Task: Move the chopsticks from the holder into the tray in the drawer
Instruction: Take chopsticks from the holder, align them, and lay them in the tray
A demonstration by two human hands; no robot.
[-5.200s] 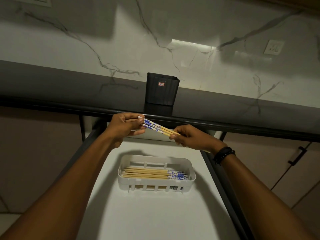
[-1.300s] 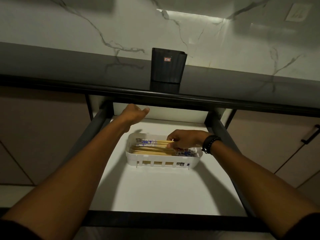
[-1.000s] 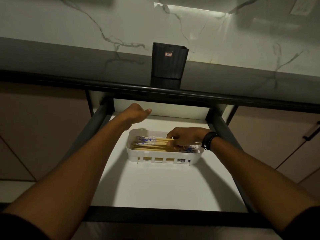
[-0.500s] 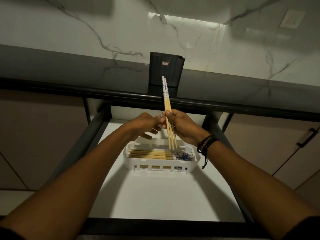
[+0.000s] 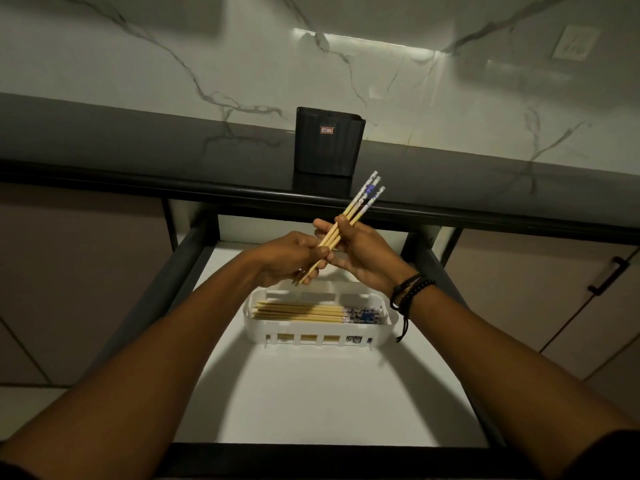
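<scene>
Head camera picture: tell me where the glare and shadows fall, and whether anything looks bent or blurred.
Head view: glare strip on the marble wall; white drawer floor brightest, with arm shadows crossing it beside the tray; cupboards dim; counter edge bowed by the wide lens; chopsticks gripped by the left hand and right hand look sharp.
</scene>
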